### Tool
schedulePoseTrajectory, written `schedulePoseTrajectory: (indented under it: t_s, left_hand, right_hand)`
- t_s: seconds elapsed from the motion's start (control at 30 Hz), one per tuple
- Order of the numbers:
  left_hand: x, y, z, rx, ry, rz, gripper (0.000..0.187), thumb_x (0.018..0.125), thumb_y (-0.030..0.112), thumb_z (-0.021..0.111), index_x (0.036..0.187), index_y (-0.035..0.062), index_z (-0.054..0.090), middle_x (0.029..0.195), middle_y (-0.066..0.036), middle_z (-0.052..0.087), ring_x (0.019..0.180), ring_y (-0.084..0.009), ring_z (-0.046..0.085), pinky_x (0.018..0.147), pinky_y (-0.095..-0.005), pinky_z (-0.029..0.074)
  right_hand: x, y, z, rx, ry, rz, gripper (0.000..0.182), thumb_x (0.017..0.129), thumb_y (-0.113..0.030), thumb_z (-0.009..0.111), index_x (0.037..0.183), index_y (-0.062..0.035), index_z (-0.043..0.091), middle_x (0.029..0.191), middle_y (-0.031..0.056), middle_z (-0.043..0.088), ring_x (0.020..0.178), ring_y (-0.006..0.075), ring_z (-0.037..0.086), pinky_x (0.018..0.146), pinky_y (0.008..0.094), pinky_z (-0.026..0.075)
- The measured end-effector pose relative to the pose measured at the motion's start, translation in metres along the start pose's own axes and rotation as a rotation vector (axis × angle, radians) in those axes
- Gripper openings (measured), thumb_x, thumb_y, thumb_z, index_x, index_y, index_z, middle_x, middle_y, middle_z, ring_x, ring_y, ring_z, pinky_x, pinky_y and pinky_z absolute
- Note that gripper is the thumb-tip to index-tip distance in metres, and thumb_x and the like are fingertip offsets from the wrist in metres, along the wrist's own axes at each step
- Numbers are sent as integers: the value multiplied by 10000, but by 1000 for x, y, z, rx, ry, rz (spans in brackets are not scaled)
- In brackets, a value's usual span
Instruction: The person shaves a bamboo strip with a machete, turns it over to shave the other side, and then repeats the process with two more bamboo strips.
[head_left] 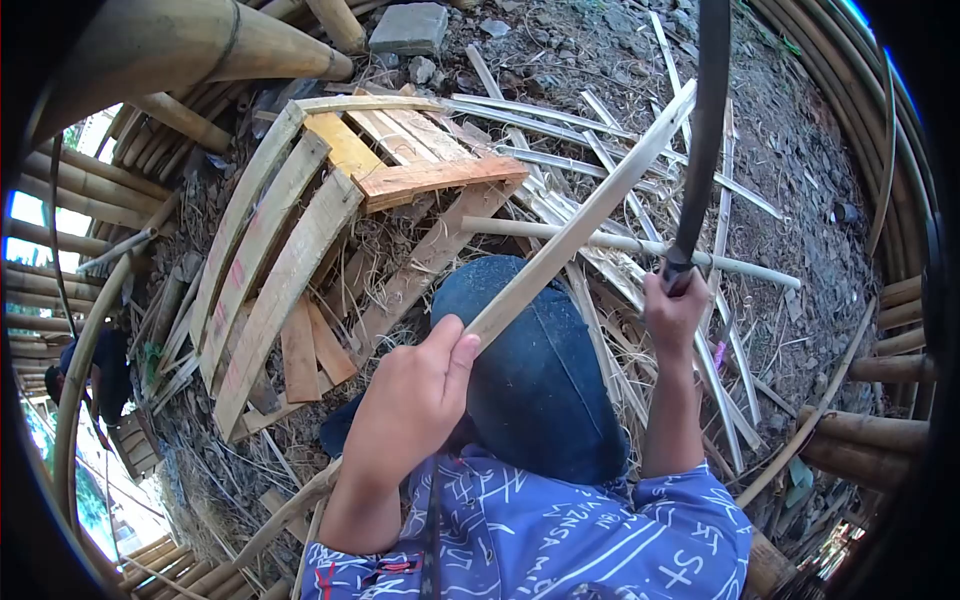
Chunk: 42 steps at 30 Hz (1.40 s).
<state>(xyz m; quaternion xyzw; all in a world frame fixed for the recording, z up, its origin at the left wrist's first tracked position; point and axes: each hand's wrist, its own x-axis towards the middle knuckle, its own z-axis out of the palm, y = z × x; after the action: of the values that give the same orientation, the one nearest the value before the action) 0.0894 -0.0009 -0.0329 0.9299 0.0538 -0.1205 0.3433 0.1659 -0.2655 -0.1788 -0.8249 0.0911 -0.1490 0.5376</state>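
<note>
1. Left hand (pixel 415 390) – center of the frame, slightly left. The fingers are clamped around the lower end of a pale strip (pixel 600 198), with the thumb along its side.
2. Pale strip: extends diagonally from the left hand toward the upper right of the frame, passing above the denim-clad knee (pixel 530 370).
3. Right hand (pixel 674 312) – right of center. The fingers are closed around the dark handle of a knife (pixel 706 120).
4. Knife: blade points to the top edge of the frame. The strip's far end appears beside the blade; contact cannot be determined.
5. Round pole (pixel 745 266): lies across the right-center area, partly behind the strip and the knife.
6. Wooden slatted frame (pixel 270 215): rests on the ground, left of center.
7. Split strips (pixel 735 185): scattered on the ground, upper right.
8. Concrete block (pixel 410 28): top edge, left of center.
</note>
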Motion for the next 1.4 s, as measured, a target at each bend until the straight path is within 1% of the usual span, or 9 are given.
schedulePoseTrajectory:
  t_s: [0.1,0.17,0.23,0.43,0.57,0.87,0.93,1.03,1.4]
  left_hand:
    - [6,-7,0,-79,-11,10,305,999,208,458,781,-5,467,541,-171,434,473,-275,474,483,-387,352]
    - [7,-5,-2,-112,-6,2,330,999,215,460,760,-13,473,529,-142,420,468,-202,457,484,-367,348]
    - [9,-3,-6,-144,-75,-98,368,992,257,456,763,-23,526,640,-272,509,638,-460,530,589,-501,393]
    - [3,-2,0,38,104,11,350,981,234,488,752,-25,541,582,-210,500,553,-357,549,552,-427,401]
    - [0,3,4,77,127,-4,356,979,260,490,770,-23,545,643,-251,534,665,-449,553,592,-478,404]
    - [-8,14,7,185,159,-37,330,979,264,512,778,3,520,627,-254,550,626,-444,578,526,-504,410]
    - [-7,15,8,395,174,46,313,992,294,481,799,49,513,554,-162,591,547,-320,649,457,-400,509]
    - [-7,15,9,400,175,56,311,994,303,477,805,58,510,547,-142,593,537,-296,652,454,-370,516]
    - [-22,12,-2,258,135,-63,324,982,270,509,786,12,502,600,-226,557,589,-430,574,496,-499,402]
  right_hand:
    - [-13,-47,6,43,-139,-79,64,746,-23,629,763,-20,567,571,-9,509,511,59,453,477,248,349]
    - [-15,-67,8,-34,-198,-214,90,722,-7,631,804,-26,601,593,53,547,497,147,539,485,307,408]
    - [-17,-78,8,-91,-242,-330,102,709,-13,638,800,-33,597,615,89,566,521,217,574,499,345,434]
    - [-27,-91,11,-301,-489,-550,166,687,-69,649,815,-50,545,698,159,610,642,349,628,562,439,492]
    - [-20,-96,16,-509,-604,-481,220,651,-71,663,803,-43,506,708,167,616,673,368,625,610,451,505]
    - [17,-81,16,-652,-481,-456,203,683,-125,714,773,-34,556,691,188,635,679,379,644,643,464,517]
    - [20,-77,17,-651,-482,-462,204,675,-117,713,778,-34,557,689,192,633,681,382,642,648,467,515]
    - [22,-73,17,-677,-459,-471,204,659,-101,709,775,-35,554,689,196,631,685,388,640,654,468,513]
    - [108,13,-6,-785,-126,-130,129,755,-127,591,821,-26,636,719,229,648,744,378,660,679,479,491]
